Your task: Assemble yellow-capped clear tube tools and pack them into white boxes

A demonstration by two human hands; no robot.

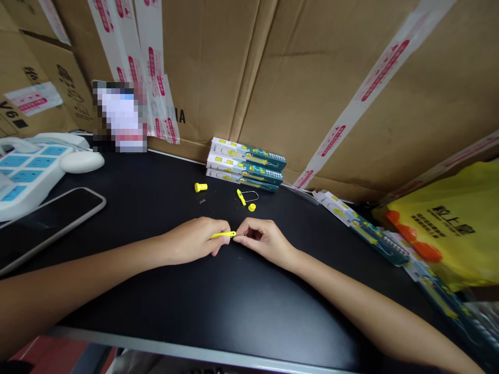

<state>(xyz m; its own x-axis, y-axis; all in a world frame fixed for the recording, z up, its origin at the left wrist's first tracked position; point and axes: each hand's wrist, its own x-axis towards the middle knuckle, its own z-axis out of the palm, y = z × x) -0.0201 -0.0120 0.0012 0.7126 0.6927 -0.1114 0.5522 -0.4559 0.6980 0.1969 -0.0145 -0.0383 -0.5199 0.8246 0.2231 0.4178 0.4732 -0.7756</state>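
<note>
My left hand (198, 239) is closed round a thin yellow plastic strip (223, 235) with a small hole at its end. Just to its right, my right hand (265, 239) pinches a thin dark piece, perhaps wire, at the strip's tip; it is too small to make out fully. Beyond the hands lie a yellow plastic cap (200, 187) and a small spring (202, 201). To the right of these rest a yellow piece with a bent wire loop (241, 197) and a small round yellow part (252, 207).
Stacked spring-scale boxes (245, 165) stand against a large cardboard box (312, 78). More such boxes (362, 228) lie at right beside a yellow bag (444, 218). A phone (54, 221), a white power strip (29, 171) and a blurred-out upright object (120, 117) are at left.
</note>
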